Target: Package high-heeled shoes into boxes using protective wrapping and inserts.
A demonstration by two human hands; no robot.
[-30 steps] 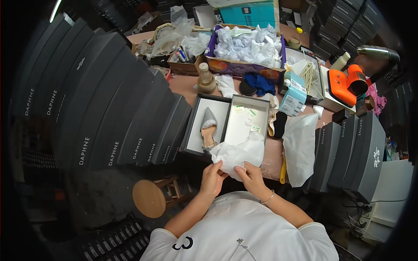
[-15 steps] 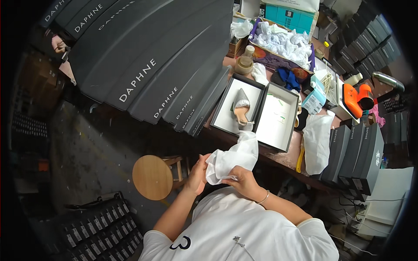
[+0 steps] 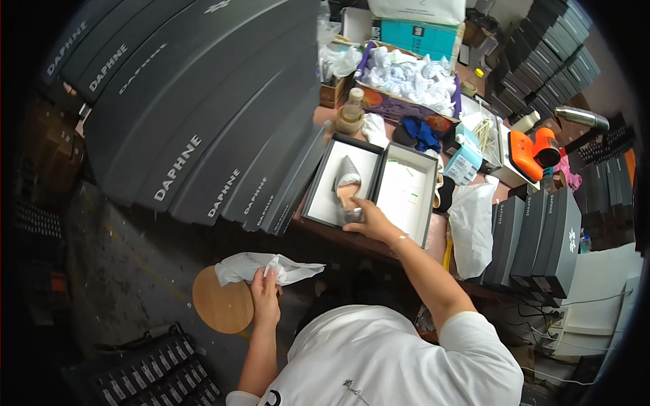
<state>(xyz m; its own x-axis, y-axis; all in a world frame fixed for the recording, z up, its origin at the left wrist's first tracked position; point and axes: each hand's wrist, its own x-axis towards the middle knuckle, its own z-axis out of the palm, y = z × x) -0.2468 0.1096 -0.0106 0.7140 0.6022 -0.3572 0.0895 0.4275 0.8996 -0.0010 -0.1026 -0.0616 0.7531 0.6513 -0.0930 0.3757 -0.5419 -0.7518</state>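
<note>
Clock positions refer to the centre of the head view. The stack of dark boxes [image 3: 223, 101] rises at 10 o'clock. The table [image 3: 438, 230] extends from 12 to 4 o'clock. The stool [image 3: 220, 304] stands between 7 and 8 o'clock. The tray [image 3: 369, 159] and lid [image 3: 406, 196] lie side by side on the table, toward 1 and 3 o'clock respectively, presumably for open access. The white sheet [image 3: 237, 267] is at 7 o'clock, apparently held clear of the tray; the left hand [image 3: 265, 294], fingers closed, pinches it near mid-length. The shoe [image 3: 349, 176] lies in the tray, long axis 12 to 6, pointed toe at 12. The right hand [image 3: 372, 222], partly curled, is at its heel end, probably for control; grip firmness cannot be determined
</note>
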